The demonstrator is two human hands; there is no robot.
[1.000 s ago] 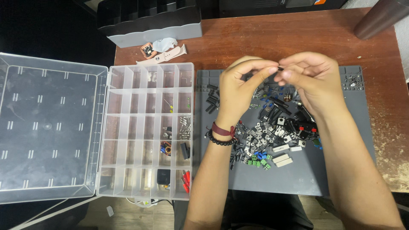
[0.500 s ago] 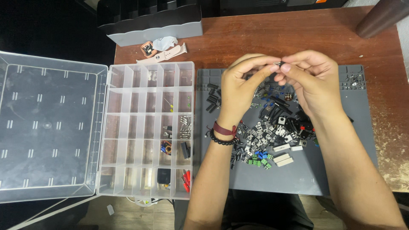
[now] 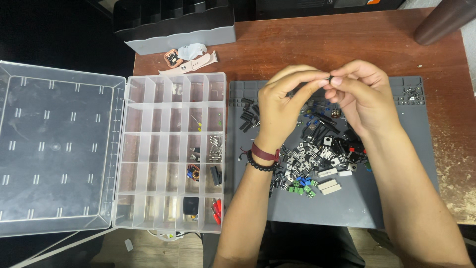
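Both hands meet over the gray mat (image 3: 347,208): left hand (image 3: 282,104) and right hand (image 3: 364,97) pinch one tiny black part (image 3: 329,78), too small to tell its direction, at 12 o'clock above the parts pile (image 3: 317,154).

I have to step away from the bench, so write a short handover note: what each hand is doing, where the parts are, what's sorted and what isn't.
Left hand and right hand: raised over the grey mat, fingertips together pinching one small dark component.
Parts: a mixed pile of components lies loose on the mat.
Organizer box: open left of the mat, lid flat.
Done: a few right-hand compartments hold parts.
Left: the pile is unsorted; most compartments are empty.
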